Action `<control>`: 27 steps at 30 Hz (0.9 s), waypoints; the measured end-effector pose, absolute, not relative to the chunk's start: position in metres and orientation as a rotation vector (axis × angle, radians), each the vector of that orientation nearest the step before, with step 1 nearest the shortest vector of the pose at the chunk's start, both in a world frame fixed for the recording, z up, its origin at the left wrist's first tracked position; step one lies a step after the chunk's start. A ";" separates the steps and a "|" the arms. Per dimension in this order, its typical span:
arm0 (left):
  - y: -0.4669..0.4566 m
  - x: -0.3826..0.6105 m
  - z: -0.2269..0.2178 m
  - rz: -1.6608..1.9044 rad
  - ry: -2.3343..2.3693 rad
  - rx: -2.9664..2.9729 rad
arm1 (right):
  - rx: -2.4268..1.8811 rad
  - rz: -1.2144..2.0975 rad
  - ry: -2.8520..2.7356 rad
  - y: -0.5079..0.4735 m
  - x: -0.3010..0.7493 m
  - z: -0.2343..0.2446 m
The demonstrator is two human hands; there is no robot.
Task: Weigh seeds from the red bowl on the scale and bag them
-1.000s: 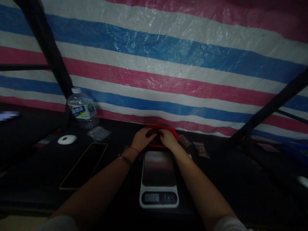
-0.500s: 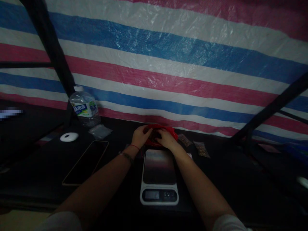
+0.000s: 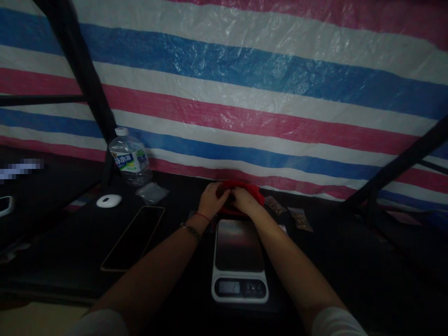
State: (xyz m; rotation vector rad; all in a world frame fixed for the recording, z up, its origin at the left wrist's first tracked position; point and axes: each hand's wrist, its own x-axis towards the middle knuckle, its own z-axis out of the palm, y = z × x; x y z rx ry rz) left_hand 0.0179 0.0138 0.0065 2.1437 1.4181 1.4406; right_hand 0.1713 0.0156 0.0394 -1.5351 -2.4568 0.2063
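Behind the scale, a red plastic bag (image 3: pixel 258 192) lies with its mouth gathered between my hands. My left hand (image 3: pixel 213 199) is closed on the bag's left side, its fingers curled toward the opening. From the right, my right hand (image 3: pixel 244 200) is closed at the opening, with its fingertips close to those of the left and partly hidden in shadow. What lies inside the bag is too dark to tell. Just in front, between my forearms, stands a white digital scale (image 3: pixel 239 245) with nothing on its metal plate; its small display is lit but too blurred to read.
Two small clear bags of brown bits, one nearer (image 3: pixel 275 205) and one farther right (image 3: pixel 300 219), lie beside the red bag. Leftward are a phone (image 3: pixel 135 238), a white oval case (image 3: pixel 109 201), clear plastic bags (image 3: pixel 152 193) and a bottle (image 3: pixel 130 158). A striped tarp (image 3: pixel 245 102) hangs behind.
The whole view has shifted slightly, so everything sits a little farther right. My fingertips have come closer together over the bag's opening. The scale and small bags stay in place.
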 end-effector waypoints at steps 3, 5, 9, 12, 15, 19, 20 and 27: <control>0.012 0.019 0.009 1.403 1.435 2.157 | -1.549 0.164 -2.466 0.016 0.179 0.040; 0.012 0.020 0.009 1.387 1.434 2.175 | -1.533 0.160 -2.439 0.017 0.187 0.039; 0.013 0.021 0.007 1.281 1.363 2.272 | -1.510 0.199 -2.223 0.019 0.204 0.041; 0.012 0.022 0.005 1.162 1.281 2.348 | -1.455 0.263 -2.041 0.017 0.206 0.048; 0.011 0.024 0.004 1.107 1.254 2.353 | -1.363 0.323 -2.014 0.012 0.200 0.052; 0.010 0.025 0.005 1.084 1.243 2.332 | -1.287 0.337 -2.092 0.007 0.188 0.051; 0.010 0.026 0.005 1.069 1.246 2.331 | -1.278 0.334 -2.100 0.007 0.186 0.050; 0.009 0.028 0.006 1.040 1.255 2.316 | -1.262 0.350 -2.109 0.006 0.186 0.050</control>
